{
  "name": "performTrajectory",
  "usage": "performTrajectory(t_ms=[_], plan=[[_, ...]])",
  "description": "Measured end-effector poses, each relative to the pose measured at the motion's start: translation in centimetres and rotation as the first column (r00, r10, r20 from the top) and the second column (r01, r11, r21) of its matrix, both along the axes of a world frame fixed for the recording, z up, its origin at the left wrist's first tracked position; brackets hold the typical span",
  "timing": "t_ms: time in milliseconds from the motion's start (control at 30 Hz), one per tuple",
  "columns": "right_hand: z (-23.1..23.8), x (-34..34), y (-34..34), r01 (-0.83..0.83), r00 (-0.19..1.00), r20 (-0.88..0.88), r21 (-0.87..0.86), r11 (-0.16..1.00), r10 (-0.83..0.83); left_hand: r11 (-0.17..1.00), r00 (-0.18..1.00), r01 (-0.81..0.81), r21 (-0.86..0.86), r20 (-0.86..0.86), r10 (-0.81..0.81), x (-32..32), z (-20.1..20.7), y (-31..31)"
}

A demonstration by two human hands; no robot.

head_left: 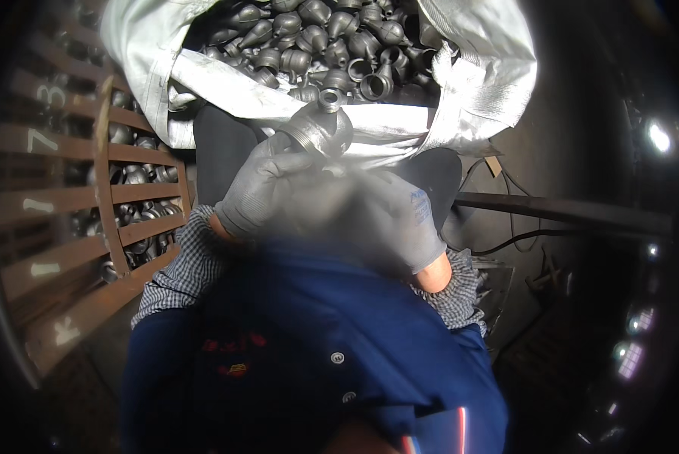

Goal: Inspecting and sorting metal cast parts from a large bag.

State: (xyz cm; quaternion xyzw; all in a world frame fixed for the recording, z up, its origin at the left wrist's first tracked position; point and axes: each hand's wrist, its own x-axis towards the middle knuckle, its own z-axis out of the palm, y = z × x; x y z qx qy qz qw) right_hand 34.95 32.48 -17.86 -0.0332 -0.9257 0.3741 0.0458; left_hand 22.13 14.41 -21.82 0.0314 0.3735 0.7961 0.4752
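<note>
A dark grey round metal fitting (pixel 323 130) with a short open neck and a threaded collar is up in front of me, just before the white sack. My left hand (pixel 260 185), in a grey glove, grips it from the left side, with fingers and thumb closed at its threaded part. My right hand (pixel 409 216), also gloved in grey, is close to the fitting's lower right. A pale hazy patch covers its fingers, so whether they touch the fitting cannot be made out.
Beyond my knees stands an open white woven sack (pixel 490 68) full of similar metal fittings (pixel 309 41). On the left, a brown slatted metal crate (pixel 52 200) holds more of them. A dark metal bar (pixel 551 208) and black cable (pixel 521 238) are on the right.
</note>
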Motion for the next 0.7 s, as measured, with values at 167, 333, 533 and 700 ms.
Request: performTrajectory(t_ms=[167, 333, 533, 700], plan=[[-0.3, 0.5, 0.4, -0.014, 0.997, 0.069, -0.326, 0.945, 0.038, 0.993, 0.996, -0.071, 0.095, 0.058, 0.065, -0.2, -0.8, -0.3], [-0.6, 1.0, -0.2, 0.238, 0.971, 0.173, -0.598, 0.765, -0.167, 0.981, 0.989, -0.107, -0.159, -0.121, 0.088, -0.5, -0.5, 0.1], [-1.8, 1.4, 0.4, 0.375, 0.924, 0.322, -0.655, 0.656, -0.206, 0.923, 0.989, -0.115, -0.368, -0.128, 0.072, 0.3, 0.4, 0.6], [-2.7, 1.0, 0.6, 0.388, 0.92, 0.267, -0.731, 0.561, -0.288, 0.948, 0.98, -0.093, -0.303, -0.199, 0.032, 0.5, 0.8, 0.9]])
